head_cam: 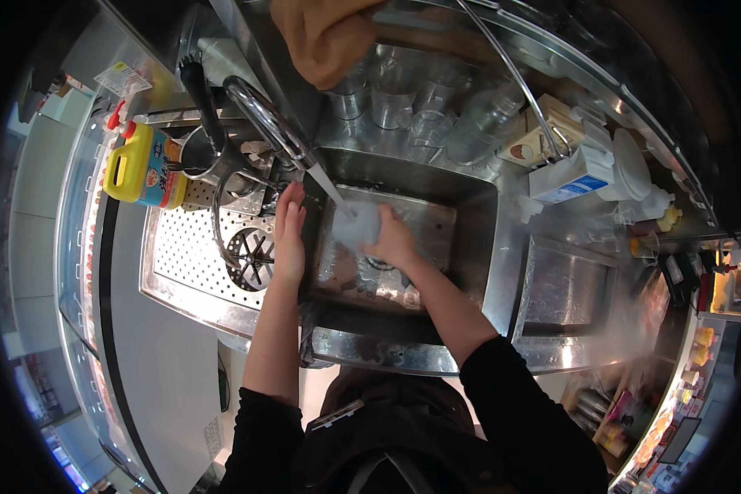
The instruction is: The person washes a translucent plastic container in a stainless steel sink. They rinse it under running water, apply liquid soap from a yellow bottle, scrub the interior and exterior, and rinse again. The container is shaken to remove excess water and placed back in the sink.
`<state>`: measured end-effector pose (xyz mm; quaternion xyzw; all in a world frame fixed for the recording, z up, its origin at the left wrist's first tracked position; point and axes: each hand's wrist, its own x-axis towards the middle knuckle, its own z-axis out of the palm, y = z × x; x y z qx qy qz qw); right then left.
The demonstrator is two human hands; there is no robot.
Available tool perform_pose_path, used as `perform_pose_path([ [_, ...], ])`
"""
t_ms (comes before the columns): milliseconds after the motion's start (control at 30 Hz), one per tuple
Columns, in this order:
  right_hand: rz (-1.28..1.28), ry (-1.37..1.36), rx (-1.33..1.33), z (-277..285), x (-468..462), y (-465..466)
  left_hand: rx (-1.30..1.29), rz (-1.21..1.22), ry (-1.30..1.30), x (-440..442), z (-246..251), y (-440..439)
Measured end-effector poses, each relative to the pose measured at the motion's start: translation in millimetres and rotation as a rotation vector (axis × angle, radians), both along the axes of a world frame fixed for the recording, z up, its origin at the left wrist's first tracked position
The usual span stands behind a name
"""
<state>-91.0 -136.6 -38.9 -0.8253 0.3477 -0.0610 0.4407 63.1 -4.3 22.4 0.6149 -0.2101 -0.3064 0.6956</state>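
Note:
Water runs from the chrome faucet (272,123) into a translucent, whitish container (355,227) over the metal sink (435,225). My right hand (392,238) grips that container from its right side; its exact kind is blurred. My left hand (290,225) is raised at the sink's left edge, beside the faucet's stream, with its palm turned toward the container. It holds nothing that I can see, and its fingers lie nearly straight. The sink floor is wet beneath the container.
On the left are a perforated drainboard (191,247) with a round rinser (251,259), and a yellow detergent jug (142,163). Clear pitchers (395,92) line the back ledge. Cartons (571,176) stand at the back right, above a recessed metal basin (565,284). A brown cloth (324,37) hangs overhead.

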Motion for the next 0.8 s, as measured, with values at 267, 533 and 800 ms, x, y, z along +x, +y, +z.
perform_pose_path([
  [267, 0.004, 0.019, 0.179, -3.2, 3.3, 4.2, 0.108, 0.062, 0.058, -16.3, -17.4, 16.0],
  [533, -0.03, -0.026, 0.192, -4.8, -8.5, 15.8, 0.293, 0.052, -0.126, -41.1, -34.8, 44.0],
  [800, -0.117, -0.089, 0.119, -21.8, -12.8, 12.0, 0.629, -0.301, -1.122, -57.7, -6.1, 116.7],
])
